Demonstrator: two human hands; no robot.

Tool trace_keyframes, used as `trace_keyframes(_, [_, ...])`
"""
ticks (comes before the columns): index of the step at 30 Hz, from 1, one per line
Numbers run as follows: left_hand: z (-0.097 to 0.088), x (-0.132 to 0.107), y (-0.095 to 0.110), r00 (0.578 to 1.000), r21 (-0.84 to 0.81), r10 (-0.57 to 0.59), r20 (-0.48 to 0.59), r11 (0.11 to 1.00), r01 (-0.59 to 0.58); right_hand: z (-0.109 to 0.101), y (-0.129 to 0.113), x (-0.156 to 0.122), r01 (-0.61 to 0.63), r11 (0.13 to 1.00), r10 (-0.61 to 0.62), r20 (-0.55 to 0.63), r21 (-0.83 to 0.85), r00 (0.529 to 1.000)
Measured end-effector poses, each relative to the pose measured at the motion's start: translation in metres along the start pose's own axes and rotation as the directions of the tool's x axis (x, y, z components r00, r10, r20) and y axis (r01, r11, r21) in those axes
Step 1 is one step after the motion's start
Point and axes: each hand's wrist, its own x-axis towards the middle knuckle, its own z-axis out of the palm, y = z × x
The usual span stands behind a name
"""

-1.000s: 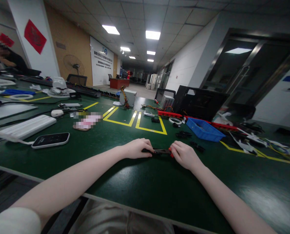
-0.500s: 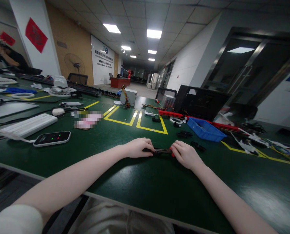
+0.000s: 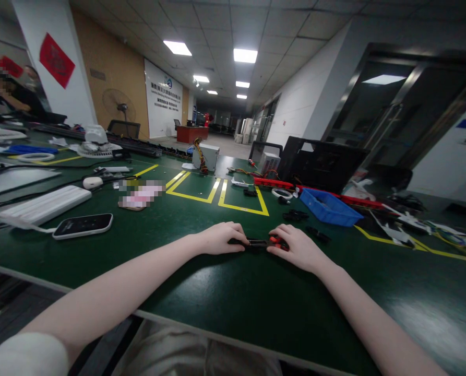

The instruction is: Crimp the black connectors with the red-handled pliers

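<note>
Both my bare hands meet over the green desk (image 3: 236,308), joined by a red-handled tool (image 3: 274,241) that lies sideways straight in front of me; whether it is scissors or pliers I cannot tell. My right hand (image 3: 295,245) is clamped around its red handles, thumb and fingers curled from either side. My left hand (image 3: 225,238), at 9 o'clock from the tool, is pinched on a dark piece (image 3: 236,242); I cannot tell whether that is the tool's tip or something separate. Taking the tool as the dial's centre, yellow tape (image 3: 242,210) marks the surface near 12 o'clock, small black parts (image 3: 295,215) lie just past 1, and a blue plastic bin (image 3: 329,210) sits at 2. A metal box with bundled wires (image 3: 209,158) stands at 11, well apart, while a white-edged device with a dark screen (image 3: 83,226) rests flat at 9.
</note>
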Motion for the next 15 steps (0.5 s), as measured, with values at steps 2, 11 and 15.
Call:
trace_keyframes(2, [0.0,0.0,0.0,1.0,-0.001,0.0,0.0,1.0,0.0,-0.003,0.008,-0.003,-0.03,0.999,0.029,0.042,0.018,0.999])
trace_keyframes(11, [-0.005,0.001,0.0,1.0,-0.02,-0.013,0.006,1.0,0.013,-0.002,0.015,-0.015,-0.028,0.999,0.026,0.049,0.027,0.998])
trace_keyframes(15, [-0.008,-0.001,-0.002,1.0,-0.034,-0.012,0.008,0.999,0.012,0.001,0.009,-0.013,0.005,1.0,-0.006,-0.044,-0.031,0.999])
